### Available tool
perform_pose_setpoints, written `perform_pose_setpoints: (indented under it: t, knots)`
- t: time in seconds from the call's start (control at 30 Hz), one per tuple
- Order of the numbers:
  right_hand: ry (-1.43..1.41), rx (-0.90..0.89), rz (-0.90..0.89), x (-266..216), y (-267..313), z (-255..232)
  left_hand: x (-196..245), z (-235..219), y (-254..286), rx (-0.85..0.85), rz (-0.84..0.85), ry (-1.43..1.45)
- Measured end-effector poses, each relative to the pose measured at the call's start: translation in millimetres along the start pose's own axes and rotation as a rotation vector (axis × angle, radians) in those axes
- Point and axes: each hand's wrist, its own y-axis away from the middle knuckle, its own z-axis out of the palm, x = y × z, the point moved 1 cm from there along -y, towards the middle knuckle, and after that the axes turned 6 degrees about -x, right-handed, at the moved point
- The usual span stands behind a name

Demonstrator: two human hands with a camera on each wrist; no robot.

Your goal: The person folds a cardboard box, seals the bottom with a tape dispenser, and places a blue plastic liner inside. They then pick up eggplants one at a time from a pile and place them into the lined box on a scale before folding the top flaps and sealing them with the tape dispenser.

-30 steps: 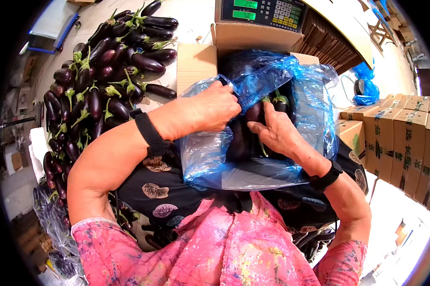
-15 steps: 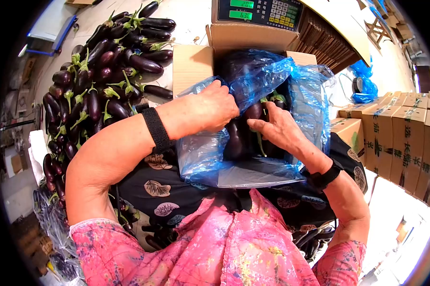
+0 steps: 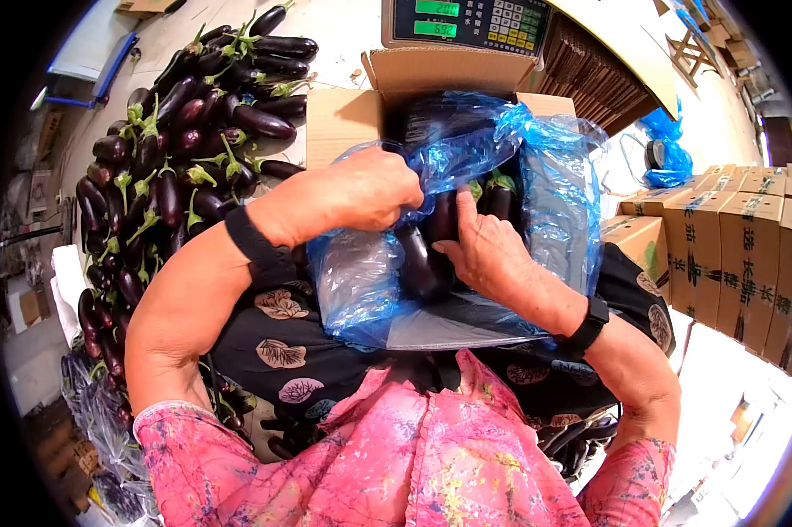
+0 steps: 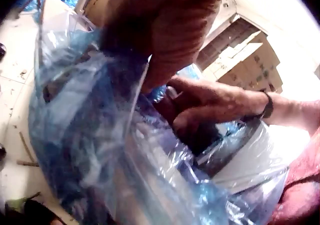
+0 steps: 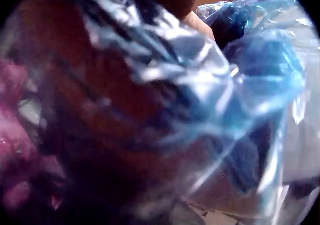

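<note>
A cardboard box (image 3: 348, 119) lined with a blue plastic bag (image 3: 550, 176) stands in front of me, with dark purple eggplants (image 3: 500, 198) packed inside. My left hand (image 3: 374, 189) grips the bag's left edge with curled fingers and holds it back. My right hand (image 3: 475, 246) reaches into the box, its fingers curled round an eggplant (image 3: 440, 218). The left wrist view shows the right hand (image 4: 210, 105) closed over that dark eggplant amid the plastic (image 4: 85, 120). Crumpled blue plastic (image 5: 240, 85) fills the blurred right wrist view.
A big pile of eggplants (image 3: 176, 140) lies on the floor at the left. A digital scale (image 3: 466, 22) stands behind the box. Stacked printed cartons (image 3: 738, 255) line the right side, with a blue bag bundle (image 3: 668, 154) beyond them.
Both hands shifted a little left. The right hand closed tighter over an eggplant in the box, and the left hand pulled the bag's edge further back. The scale's reading changed.
</note>
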Motion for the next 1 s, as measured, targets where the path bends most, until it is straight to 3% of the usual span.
perform_pose_setpoints:
  t: [0.17, 0.2, 0.43, 0.6, 0.67, 0.7, 0.73, 0.77, 0.8, 0.9, 0.93, 0.97, 1.0]
  knots:
    - [0.215, 0.012, -0.029, 2.0, -5.7, 6.6, 9.2, -41.5, 20.6, 0.066, 0.098, 0.461]
    - [0.223, 0.016, -0.018, 4.1, -7.3, 10.2, 10.3, -40.8, 23.6, 0.018, 0.094, 0.571]
    - [0.129, 0.069, -0.032, 8.4, -2.3, 13.0, 15.7, -26.6, 28.3, 0.061, 0.145, 0.335]
    - [0.160, -0.053, -0.059, 7.8, 26.4, -24.7, 65.8, -4.1, 29.6, -0.187, 0.257, 0.294]
    - [0.109, 0.160, -0.135, 15.5, 50.9, -53.5, 90.3, -0.6, 43.3, -0.209, 0.314, 0.258]
    - [0.165, 0.194, -0.044, 18.1, 57.8, -71.7, 104.5, -10.9, 50.0, -0.303, 0.265, 0.257]
    - [0.156, 0.361, -0.090, 28.6, 61.1, -83.4, 112.2, -13.7, 58.8, -0.240, 0.265, 0.212]
    - [0.070, 0.427, -0.019, 34.0, 64.8, -99.2, 117.0, -17.7, 66.5, -0.178, 0.263, 0.166]
    - [0.231, 0.607, -0.111, 40.5, 61.3, -109.2, 121.4, -29.5, 69.8, -0.261, 0.213, 0.101]
    - [0.458, 0.766, -0.256, 65.5, 29.5, -117.7, 99.4, -35.4, 82.4, 0.192, 0.109, 0.298]
    - [0.459, 0.532, -0.076, 70.4, 18.8, -114.1, 96.0, -40.7, 87.2, 0.167, -0.056, 0.220]
    - [0.451, 0.294, 0.099, 75.4, 8.6, -106.8, 88.3, -35.5, 92.5, 0.250, -0.105, 0.082]
    - [0.482, 0.194, 0.042, 93.6, -3.0, -86.9, 82.0, -28.4, 95.8, 0.147, -0.157, 0.089]
